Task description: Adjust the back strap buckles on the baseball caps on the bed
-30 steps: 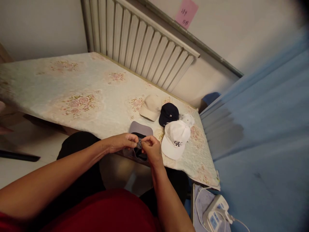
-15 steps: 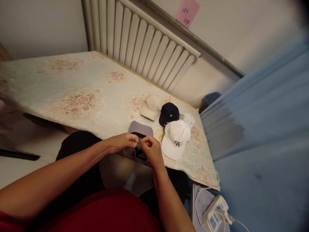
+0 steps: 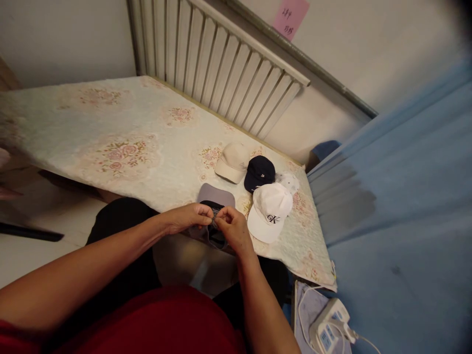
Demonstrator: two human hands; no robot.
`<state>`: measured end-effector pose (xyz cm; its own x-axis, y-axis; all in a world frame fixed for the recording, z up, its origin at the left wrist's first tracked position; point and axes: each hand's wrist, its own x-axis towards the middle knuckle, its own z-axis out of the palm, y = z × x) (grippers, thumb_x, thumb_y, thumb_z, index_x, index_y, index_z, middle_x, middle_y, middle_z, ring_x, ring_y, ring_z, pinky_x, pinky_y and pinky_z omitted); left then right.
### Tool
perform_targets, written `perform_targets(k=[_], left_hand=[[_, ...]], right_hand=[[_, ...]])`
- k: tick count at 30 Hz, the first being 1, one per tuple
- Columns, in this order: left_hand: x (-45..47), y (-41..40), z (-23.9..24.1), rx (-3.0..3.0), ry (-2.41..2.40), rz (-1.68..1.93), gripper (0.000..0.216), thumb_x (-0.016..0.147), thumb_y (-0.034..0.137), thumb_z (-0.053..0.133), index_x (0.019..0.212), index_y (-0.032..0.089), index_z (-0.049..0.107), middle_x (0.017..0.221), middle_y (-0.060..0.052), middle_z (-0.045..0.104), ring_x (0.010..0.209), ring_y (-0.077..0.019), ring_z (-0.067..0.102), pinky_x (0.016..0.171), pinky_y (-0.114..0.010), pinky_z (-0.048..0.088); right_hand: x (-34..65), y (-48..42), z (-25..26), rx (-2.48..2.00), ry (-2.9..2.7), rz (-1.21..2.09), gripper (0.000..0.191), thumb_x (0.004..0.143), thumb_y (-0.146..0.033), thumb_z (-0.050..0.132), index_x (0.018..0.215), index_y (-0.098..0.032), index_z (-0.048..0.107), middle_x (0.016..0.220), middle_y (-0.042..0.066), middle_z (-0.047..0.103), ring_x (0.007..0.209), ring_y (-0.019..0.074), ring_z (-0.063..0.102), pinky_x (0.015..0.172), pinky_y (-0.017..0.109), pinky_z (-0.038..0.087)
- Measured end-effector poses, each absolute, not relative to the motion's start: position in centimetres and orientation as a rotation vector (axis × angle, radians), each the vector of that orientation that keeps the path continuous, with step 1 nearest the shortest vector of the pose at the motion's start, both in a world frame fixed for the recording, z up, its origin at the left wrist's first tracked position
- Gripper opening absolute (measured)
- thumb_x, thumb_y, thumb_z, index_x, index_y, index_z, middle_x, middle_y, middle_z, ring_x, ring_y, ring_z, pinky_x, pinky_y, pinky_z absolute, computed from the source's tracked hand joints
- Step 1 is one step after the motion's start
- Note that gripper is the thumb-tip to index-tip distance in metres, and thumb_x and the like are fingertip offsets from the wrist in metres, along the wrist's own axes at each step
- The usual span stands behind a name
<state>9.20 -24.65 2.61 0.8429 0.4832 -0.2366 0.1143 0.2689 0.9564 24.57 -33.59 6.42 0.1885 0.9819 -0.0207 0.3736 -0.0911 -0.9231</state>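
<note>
A mauve-grey cap lies at the table's near edge, its brim pointing away from me and its dark inside facing up. Over its opening, my left hand and my right hand meet, thumb and forefinger of each pinched together. Between the fingertips is a small greyish piece, which looks like the cap's back strap; its details are too small to make out. Just right of my right hand lies a white cap with black letters. Behind it are a navy cap, a beige cap and a white patterned cap.
A flowered cloth covers the table. A radiator stands along its far side, and a blue curtain hangs at the right. Below right, a white power strip with cables rests on a small stand.
Both hands stay at the grey cap, with only a slight shift of the fingertips on the small piece. The whole view has moved a little; the other caps lie as before.
</note>
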Motion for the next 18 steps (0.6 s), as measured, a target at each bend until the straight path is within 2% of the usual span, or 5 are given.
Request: perform_targets(k=[9,18], left_hand=[[9.24,-24.48,2.39,1.299,0.506,0.267,0.017,0.069,0.032,0.067,0.072,0.017,0.059,0.062,0.005,0.050,0.055,-0.0087,0.040,0.054,-0.022,0.030],[9.34,-24.58,2.63,1.298,0.560,0.257,0.024,0.068,0.038,0.068,0.068,0.017,0.056,0.057,0.006,0.045,0.050,-0.0080,0.034,0.050,-0.022,0.025]], right_hand=[[25.10,-33.60,6.32,-1.661,-1.335,0.963,0.006,0.072,-0.019,0.056,0.071,-0.019,0.061,0.057,-0.004,0.055,0.053,0.0115,0.050,0.052,0.022,0.038],[25.23,-33.77,6.40,-1.650,-1.491,0.906,0.004,0.074,-0.021,0.060,0.077,-0.020,0.062,0.066,-0.004,0.056,0.060,0.0114,0.050,0.056,0.023,0.039]])
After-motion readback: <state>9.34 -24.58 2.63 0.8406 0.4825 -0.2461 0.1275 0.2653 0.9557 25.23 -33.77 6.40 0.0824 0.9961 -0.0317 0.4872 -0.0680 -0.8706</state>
